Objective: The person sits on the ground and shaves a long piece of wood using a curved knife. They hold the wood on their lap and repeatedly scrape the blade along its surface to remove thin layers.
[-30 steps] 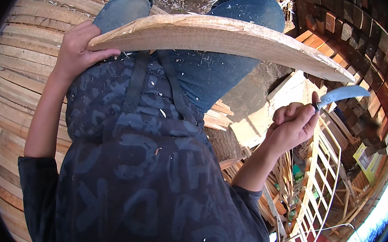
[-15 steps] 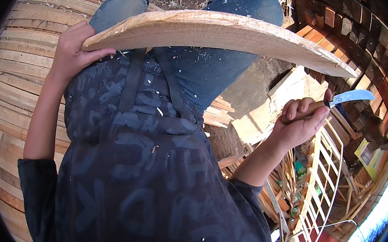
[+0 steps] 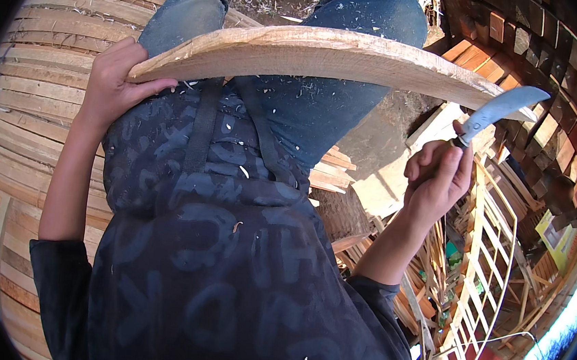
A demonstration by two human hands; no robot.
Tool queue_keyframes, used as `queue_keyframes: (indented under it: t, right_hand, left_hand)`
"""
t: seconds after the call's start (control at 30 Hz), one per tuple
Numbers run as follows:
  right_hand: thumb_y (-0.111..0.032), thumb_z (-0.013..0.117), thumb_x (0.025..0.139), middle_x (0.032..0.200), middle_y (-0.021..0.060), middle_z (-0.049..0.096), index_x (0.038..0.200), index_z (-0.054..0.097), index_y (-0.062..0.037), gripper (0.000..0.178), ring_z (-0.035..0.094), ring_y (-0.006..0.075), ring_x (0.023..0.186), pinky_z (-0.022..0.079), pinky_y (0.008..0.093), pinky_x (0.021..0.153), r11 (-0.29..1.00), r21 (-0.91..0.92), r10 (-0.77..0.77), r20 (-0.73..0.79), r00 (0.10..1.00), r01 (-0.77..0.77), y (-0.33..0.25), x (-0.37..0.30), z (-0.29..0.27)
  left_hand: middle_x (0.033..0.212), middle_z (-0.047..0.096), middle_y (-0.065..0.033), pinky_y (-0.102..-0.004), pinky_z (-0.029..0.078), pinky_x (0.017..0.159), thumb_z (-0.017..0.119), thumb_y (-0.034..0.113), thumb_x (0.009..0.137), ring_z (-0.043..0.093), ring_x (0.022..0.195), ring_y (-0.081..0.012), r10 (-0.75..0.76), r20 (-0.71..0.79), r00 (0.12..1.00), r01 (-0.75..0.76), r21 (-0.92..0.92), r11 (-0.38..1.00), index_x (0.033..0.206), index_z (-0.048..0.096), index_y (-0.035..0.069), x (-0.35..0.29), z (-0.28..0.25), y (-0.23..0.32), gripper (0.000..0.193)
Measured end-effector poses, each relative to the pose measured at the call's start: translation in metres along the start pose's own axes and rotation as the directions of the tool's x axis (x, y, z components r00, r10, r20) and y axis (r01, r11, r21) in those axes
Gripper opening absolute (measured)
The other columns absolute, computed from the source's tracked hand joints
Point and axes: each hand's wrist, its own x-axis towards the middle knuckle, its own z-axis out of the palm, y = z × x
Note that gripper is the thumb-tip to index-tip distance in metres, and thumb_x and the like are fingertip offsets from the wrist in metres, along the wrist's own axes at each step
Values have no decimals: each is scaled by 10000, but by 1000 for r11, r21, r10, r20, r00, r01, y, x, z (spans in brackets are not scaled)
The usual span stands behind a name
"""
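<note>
Across my thighs lies a long pale wooden board (image 3: pixel 313 57), which looks bowed in this view. My left hand (image 3: pixel 115 81) grips its left end, the thumb on the near side and the fingers over the far side. In my right hand (image 3: pixel 436 176) is a knife (image 3: pixel 493 114) with a broad curved blade. Its handle is mostly hidden in my closed fingers. The blade points up and to the right, in front of the board's right end; whether it touches the wood I cannot tell. Small shavings dot my dark shirt and blue jeans.
Stacked wooden slats (image 3: pixel 33 116) fill the left side. At the right stand a slatted wooden frame (image 3: pixel 483 265), loose strips and a wall of stacked wood blocks (image 3: pixel 560 60). Shavings litter the ground (image 3: pixel 277 1) beyond my knees. A yellow printed sheet (image 3: pixel 558 238) is at the far right.
My right hand has raised and turned the knife, so the blade now overlaps the board's right end in view. The left hand keeps its grip; the whole view has shifted slightly.
</note>
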Motion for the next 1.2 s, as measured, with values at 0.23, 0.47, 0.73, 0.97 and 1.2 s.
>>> queue_keyframes:
  t: [0.23,0.47,0.73,0.97,1.2]
  right_hand:
    - [-188,499,996,604,11,473,1227,517,14,307,399,42,447,288,187,408,951,-200,283,267,921,-235,-7,-14,5]
    - [-160,480,1003,601,-12,459,1250,512,8,301,401,34,462,282,177,399,973,-30,230,211,950,-229,13,-28,29]
    - [-182,460,1010,601,6,453,1268,491,0,317,382,41,434,289,195,387,979,-70,199,154,968,-190,9,-20,37]
    - [-194,446,1013,592,8,460,1278,482,3,332,400,46,434,291,179,391,954,299,94,-244,965,-18,1,3,22]
    - [-284,390,1034,625,-11,414,1281,463,-39,355,367,52,431,312,176,374,951,308,47,-177,983,10,-8,14,13]
  left_hand:
    - [624,505,-79,-333,394,535,870,260,600,489,594,-229,0,23,1000,0,3,1000,698,572,8,-1,0,-5,402]
    - [635,516,-90,-340,407,538,870,260,596,495,591,-243,-6,14,1000,6,-22,1000,717,586,-3,3,-3,-3,406]
    - [634,462,-93,-342,365,541,857,250,613,460,590,-235,-25,0,1000,25,-70,997,718,566,-16,1,3,-7,409]
    - [625,471,-91,-341,380,536,863,266,608,468,584,-240,2,-10,1000,-2,-45,999,719,573,-12,5,1,-5,417]
    - [624,462,-91,-341,366,545,859,265,608,457,588,-234,-7,-22,1000,6,-44,999,701,555,-20,0,3,-7,427]
